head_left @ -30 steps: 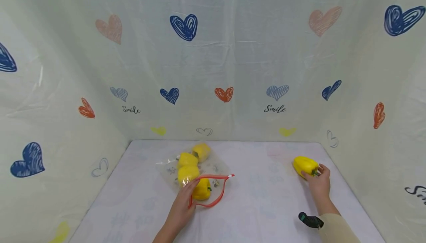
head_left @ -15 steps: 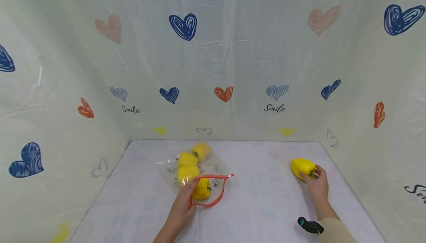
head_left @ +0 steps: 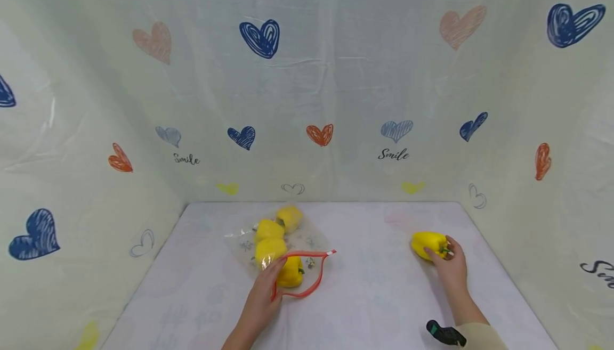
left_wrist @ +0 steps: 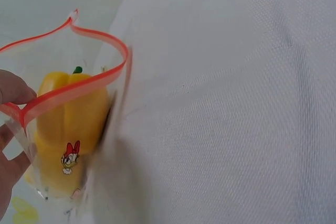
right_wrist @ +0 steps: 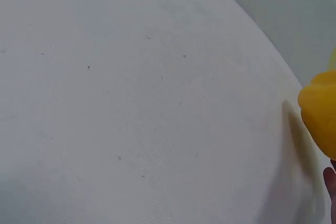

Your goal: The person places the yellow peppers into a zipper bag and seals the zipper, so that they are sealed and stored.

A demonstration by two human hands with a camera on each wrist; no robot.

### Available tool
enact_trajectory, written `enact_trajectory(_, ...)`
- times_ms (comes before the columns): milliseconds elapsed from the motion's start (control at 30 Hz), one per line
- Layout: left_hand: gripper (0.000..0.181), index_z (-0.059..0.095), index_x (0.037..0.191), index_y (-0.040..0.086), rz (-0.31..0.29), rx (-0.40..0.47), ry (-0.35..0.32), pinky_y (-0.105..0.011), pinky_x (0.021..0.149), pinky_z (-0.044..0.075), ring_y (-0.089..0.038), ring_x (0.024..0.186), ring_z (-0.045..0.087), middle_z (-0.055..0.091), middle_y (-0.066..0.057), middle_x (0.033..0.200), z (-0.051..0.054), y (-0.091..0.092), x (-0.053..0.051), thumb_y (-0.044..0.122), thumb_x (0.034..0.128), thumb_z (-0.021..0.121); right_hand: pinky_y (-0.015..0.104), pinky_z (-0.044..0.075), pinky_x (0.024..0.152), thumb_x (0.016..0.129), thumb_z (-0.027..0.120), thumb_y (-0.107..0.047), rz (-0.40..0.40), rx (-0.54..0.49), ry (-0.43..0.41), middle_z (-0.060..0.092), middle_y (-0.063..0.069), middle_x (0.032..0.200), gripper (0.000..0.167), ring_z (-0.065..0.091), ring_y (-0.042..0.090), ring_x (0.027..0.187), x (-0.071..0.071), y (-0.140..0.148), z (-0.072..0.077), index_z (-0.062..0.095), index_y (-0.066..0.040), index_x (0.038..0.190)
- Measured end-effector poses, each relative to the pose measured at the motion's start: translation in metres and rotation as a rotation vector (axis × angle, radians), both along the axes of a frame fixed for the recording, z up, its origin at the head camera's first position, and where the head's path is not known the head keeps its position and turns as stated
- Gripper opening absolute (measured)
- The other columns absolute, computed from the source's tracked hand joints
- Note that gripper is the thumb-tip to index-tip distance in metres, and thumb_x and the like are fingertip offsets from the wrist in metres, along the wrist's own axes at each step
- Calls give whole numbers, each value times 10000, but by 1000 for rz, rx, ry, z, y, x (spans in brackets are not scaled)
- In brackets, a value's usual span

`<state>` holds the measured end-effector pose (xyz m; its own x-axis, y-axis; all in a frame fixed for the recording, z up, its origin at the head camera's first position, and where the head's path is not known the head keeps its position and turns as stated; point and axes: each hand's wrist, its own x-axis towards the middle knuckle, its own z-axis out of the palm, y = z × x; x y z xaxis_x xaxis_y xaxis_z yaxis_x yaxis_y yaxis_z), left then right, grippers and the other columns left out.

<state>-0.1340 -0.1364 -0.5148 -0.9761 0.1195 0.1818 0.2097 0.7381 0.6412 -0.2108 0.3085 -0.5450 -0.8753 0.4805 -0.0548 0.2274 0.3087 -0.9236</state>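
Lettering (head_left: 393, 154) on the back curtain (head_left: 355, 83) read "Smile" twice on my feed, and I spotted a cartoon figure (left_wrist: 70, 158) with a red bow on the clear bag (head_left: 314, 254). Left hand (head_left: 261, 295) pinched its red rim, yellow peppers (head_left: 269, 250) inside; right hand (head_left: 453, 269) gripped a lone pepper (head_left: 427, 244) toward the table's (head_left: 374, 307) right.

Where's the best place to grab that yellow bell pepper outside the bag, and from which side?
I'd grip the yellow bell pepper by the end with the green stem, from the near right, as the right hand does: its length runs sideways, with that end facing the hand.
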Motion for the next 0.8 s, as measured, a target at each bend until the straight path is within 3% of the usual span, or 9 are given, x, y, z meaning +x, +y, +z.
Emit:
enact_trajectory(200,766,471,1437,129,-3,-7,6,-531,1058,374,-284,1322,425,465,-32,1455,0,0,0,-113,758,730,493,367,1033,900,699,-305,28,-55,29,304,276,1451,810,350,436,1265,5,-10,6,223,-30,1495)
enact_trajectory(267,763,469,1436,125,-8,-5,7,-534,1057,374,-288,1321,425,463,-38,1456,0,0,1,-116,759,727,401,402,996,894,708,-277,37,-58,44,322,268,1442,772,371,425,1256,6,-14,8,248,-12,1456)
enact_trajectory(367,763,470,1434,125,-9,1,6,-538,1053,377,-291,1320,425,462,-42,1457,0,0,1,-118,758,727,172,435,860,889,719,-238,62,-56,64,344,251,1416,705,396,420,1239,6,-20,11,289,18,1386)
enact_trajectory(500,763,469,1434,132,-4,5,2,-539,1057,372,-289,1324,421,459,-38,1459,0,0,1,-117,760,726,8,378,677,884,730,-215,87,-75,77,367,214,1380,631,416,406,1230,8,-29,17,333,25,1312)
enact_trajectory(800,751,478,1426,126,8,15,-6,-527,1062,372,-270,1329,417,459,-22,1460,0,1,1,-106,759,732,31,425,692,867,751,-166,162,-128,63,394,173,1366,513,453,350,1214,7,-44,24,381,-19,1191)
